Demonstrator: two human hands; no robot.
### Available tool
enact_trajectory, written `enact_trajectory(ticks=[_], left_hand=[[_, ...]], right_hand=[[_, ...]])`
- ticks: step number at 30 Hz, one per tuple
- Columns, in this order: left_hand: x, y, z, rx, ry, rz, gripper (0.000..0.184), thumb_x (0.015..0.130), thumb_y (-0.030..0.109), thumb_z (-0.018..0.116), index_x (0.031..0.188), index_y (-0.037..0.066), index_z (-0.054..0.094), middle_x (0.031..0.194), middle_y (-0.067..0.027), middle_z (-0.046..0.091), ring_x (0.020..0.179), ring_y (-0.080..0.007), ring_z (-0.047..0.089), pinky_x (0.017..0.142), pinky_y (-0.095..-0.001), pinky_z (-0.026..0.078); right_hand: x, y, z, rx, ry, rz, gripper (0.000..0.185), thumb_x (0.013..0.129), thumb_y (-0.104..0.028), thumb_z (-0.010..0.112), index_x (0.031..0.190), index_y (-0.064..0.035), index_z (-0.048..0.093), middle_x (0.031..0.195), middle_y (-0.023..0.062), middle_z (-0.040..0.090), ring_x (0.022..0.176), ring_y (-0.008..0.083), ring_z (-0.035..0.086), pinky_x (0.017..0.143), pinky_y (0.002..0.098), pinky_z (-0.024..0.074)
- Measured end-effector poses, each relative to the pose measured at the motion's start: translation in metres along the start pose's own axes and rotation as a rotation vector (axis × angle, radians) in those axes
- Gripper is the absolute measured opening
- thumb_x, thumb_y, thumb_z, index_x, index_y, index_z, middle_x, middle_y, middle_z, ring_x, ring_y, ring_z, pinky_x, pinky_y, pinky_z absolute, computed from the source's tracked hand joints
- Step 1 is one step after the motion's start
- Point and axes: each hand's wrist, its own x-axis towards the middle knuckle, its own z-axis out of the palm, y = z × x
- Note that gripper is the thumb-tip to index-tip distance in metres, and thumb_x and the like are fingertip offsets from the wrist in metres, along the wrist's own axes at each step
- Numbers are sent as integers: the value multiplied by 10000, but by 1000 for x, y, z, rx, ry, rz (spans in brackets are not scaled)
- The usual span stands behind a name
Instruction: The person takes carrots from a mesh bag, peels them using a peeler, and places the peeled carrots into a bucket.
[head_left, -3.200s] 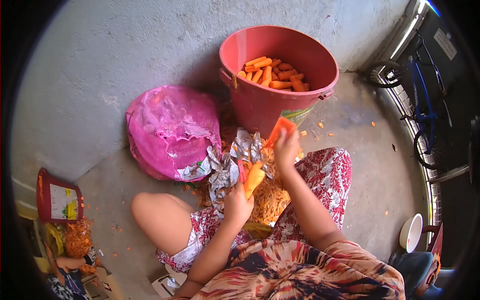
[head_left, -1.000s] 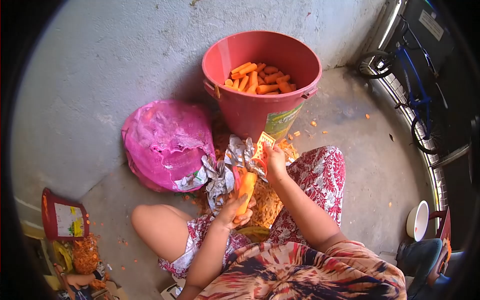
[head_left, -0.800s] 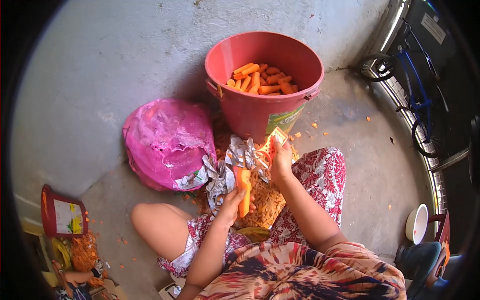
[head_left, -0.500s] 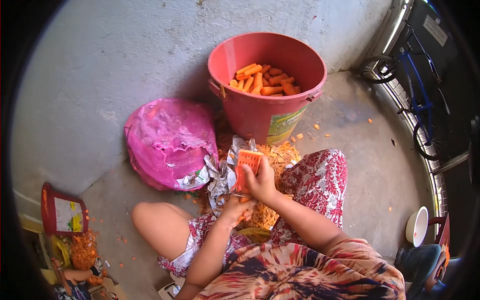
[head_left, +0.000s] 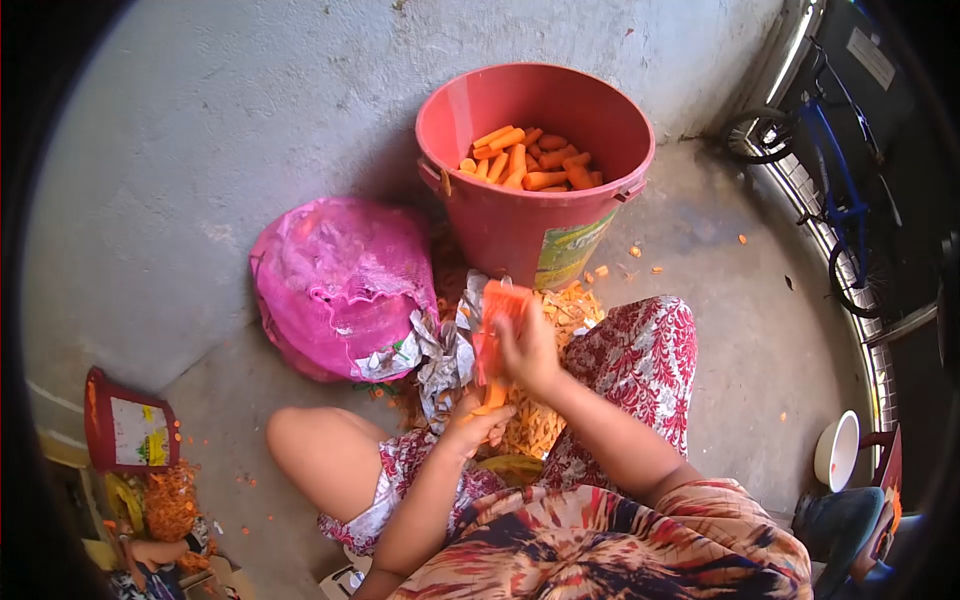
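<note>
My right hand (head_left: pixel 532 352) is closed around a flat orange plastic peeler (head_left: pixel 503 298) with a slotted end, blurred by motion. Just below it my left hand (head_left: pixel 474 424) grips a carrot (head_left: pixel 494 396), and the peeler's lower end meets the carrot's upper part. Beneath both hands lies a heap of carrot peelings (head_left: pixel 530 430) between my legs. Crumpled grey paper (head_left: pixel 440 365) sits left of the hands. Peeled carrots (head_left: pixel 528 165) partly fill the tall red bucket (head_left: pixel 490 235) in front of me.
A pink mesh sack (head_left: pixel 340 285) leans near the wall, left of the bucket. Far left are a smaller red bucket (head_left: pixel 130 432), more peelings (head_left: pixel 170 505) and another person's arm (head_left: pixel 158 550). A white bowl (head_left: pixel 836 450) and a blue bicycle (head_left: pixel 840 205) stand at right.
My right hand and the peeler have shifted slightly up and right, and the peeler now appears turned and blurred. More of the carrot shows above my left hand, which stays nearly in place.
</note>
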Motion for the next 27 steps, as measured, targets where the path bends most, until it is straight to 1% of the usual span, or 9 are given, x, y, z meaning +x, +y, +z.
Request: enact_trajectory(ticks=[1,5,7,12,14,16,21,22,27], left_hand=[[-4,2,2,6,-23,-18,146,761,42,558,856,70,451,520,28,383,344,-48,340,338,-200,298],[-9,5,7,-62,-58,-72,128,765,46,551,837,71,447,514,28,378,341,-48,336,334,-205,300],[-3,5,4,-108,3,-87,118,768,51,547,804,68,436,511,27,380,337,-48,337,330,-205,298],[-3,5,-4,-151,-99,-96,115,762,50,541,803,66,435,517,25,391,343,-50,348,330,-202,303],[-8,8,-1,-128,-168,-72,109,766,59,534,806,72,433,518,25,390,346,-46,344,329,-199,300],[-7,6,-2,-288,-252,-120,105,770,72,532,799,80,431,519,27,389,343,-40,337,330,-195,297],[0,5,-10,-427,-341,-154,97,772,82,522,784,90,426,522,36,382,341,-28,325,334,-188,291],[0,5,-10,-414,-330,-164,94,772,77,518,781,89,426,520,38,379,341,-27,323,333,-187,289],[-4,16,-13,-517,-449,-140,102,769,77,521,818,77,432,514,42,377,332,-29,324,320,-185,315]], right_hand=[[19,8,-1,-45,235,-106,212,783,-137,550,897,-19,416,636,214,531,561,374,545,455,398,421],[62,24,-25,-22,451,-27,176,810,-136,514,842,-14,391,638,174,547,547,298,567,429,341,406],[33,8,-17,140,111,97,192,820,-82,494,975,-2,414,783,103,538,610,144,521,520,267,429],[14,16,-1,-188,163,-346,193,813,-57,495,976,-14,402,758,100,516,589,147,512,503,257,423],[49,32,-19,-35,198,248,148,825,-74,484,917,3,396,710,119,522,613,170,521,544,287,423],[68,35,-29,-1,396,116,181,831,-88,483,952,14,396,768,112,534,667,136,527,574,261,434],[1,0,-4,89,-79,-202,261,834,-95,480,1051,17,387,814,104,539,837,153,535,701,258,440],[-4,-13,-5,96,-75,-200,202,800,-98,521,935,4,411,729,195,557,673,274,592,575,329,454],[50,26,-13,86,264,29,167,810,-97,513,867,-9,383,637,162,569,558,240,602,433,303,449]])
